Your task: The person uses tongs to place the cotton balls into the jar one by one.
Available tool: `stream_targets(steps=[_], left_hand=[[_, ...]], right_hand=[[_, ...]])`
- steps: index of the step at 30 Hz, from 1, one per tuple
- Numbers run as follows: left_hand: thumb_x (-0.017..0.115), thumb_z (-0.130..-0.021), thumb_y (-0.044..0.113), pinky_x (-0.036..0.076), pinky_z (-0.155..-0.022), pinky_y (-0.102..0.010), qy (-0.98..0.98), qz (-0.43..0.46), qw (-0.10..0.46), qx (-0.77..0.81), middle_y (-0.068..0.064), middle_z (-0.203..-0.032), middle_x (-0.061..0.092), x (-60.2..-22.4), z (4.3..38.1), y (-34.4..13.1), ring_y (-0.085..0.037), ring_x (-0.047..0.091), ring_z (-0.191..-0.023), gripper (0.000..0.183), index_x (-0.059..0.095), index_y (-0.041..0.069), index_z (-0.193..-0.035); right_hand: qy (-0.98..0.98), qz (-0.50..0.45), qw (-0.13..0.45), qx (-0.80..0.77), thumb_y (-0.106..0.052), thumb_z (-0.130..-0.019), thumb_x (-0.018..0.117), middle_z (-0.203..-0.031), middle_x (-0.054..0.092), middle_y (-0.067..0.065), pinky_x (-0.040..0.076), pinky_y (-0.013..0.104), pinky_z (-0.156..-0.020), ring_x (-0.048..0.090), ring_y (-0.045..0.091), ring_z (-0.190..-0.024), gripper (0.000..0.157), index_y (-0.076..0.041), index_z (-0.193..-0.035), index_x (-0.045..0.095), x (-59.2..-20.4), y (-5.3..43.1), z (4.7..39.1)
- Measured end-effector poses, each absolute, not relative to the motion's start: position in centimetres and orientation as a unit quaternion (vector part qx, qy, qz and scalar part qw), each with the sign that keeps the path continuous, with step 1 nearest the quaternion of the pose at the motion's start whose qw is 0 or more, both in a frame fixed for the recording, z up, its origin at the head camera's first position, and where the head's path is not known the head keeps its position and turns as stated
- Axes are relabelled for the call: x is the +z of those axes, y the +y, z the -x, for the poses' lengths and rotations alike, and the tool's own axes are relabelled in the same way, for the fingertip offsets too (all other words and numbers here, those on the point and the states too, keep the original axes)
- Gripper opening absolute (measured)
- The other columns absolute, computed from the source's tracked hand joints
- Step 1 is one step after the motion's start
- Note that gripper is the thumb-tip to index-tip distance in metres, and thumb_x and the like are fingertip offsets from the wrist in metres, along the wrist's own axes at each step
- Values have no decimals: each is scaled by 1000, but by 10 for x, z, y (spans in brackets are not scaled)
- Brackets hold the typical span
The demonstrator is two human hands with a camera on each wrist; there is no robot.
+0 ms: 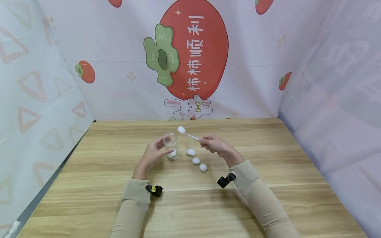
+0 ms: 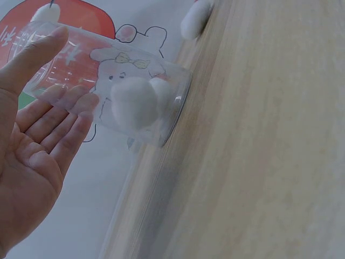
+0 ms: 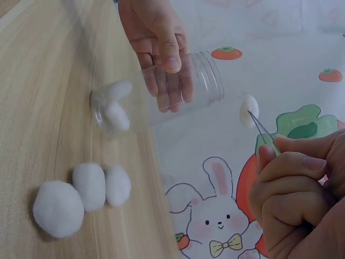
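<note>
My left hand (image 1: 152,152) holds a clear, open-topped jar (image 1: 171,144) upright on the table, thumb on the near side and fingers on the far side. At least two white cotton balls (image 3: 116,115) lie at the jar's bottom. In my right hand (image 1: 215,144) is a pair of metal tweezers (image 1: 191,136), pinched between thumb and fingers. Their tips grip another cotton ball (image 1: 181,130), raised near the jar's mouth, a little to its right and apart from it. Three loose cotton balls (image 1: 196,161) form a slanting row on the table, right of the jar.
The wooden table (image 1: 184,211) has its far edge against a white cloth backdrop (image 1: 119,99) printed with persimmons and a rabbit. Cloth also hangs on the left and right sides. A small black camera sits on each wrist.
</note>
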State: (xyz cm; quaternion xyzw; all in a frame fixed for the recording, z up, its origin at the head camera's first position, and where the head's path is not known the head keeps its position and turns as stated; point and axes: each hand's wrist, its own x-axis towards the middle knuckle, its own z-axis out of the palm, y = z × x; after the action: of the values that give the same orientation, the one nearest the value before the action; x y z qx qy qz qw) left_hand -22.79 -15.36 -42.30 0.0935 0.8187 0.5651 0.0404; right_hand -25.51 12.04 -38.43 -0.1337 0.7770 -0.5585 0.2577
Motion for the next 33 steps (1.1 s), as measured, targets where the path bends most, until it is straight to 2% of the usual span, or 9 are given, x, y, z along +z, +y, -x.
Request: stream_targets(steps=[25,33], left_hand=[[75,-84,17,38,-119,-44,817,-92,42,568,-20,-142,53,-421,226,-154,-37,47,-136,62,48,1,-138],[76,-83,17,38,-119,-44,817,-90,40,569,-21,-143,52,-421,226,-154,-37,47,-136,65,47,1,-139]], right_hand=[[784,153,260,-543,-18,-101,46,-54,35,-8,18,16,-43,22,5,-47,30,-9,-73,51,-383,105,250],[782,143,272,-542,-18,-101,46,-53,35,-9,18,15,-43,22,4,-46,31,-12,-71,50,-386,97,249]])
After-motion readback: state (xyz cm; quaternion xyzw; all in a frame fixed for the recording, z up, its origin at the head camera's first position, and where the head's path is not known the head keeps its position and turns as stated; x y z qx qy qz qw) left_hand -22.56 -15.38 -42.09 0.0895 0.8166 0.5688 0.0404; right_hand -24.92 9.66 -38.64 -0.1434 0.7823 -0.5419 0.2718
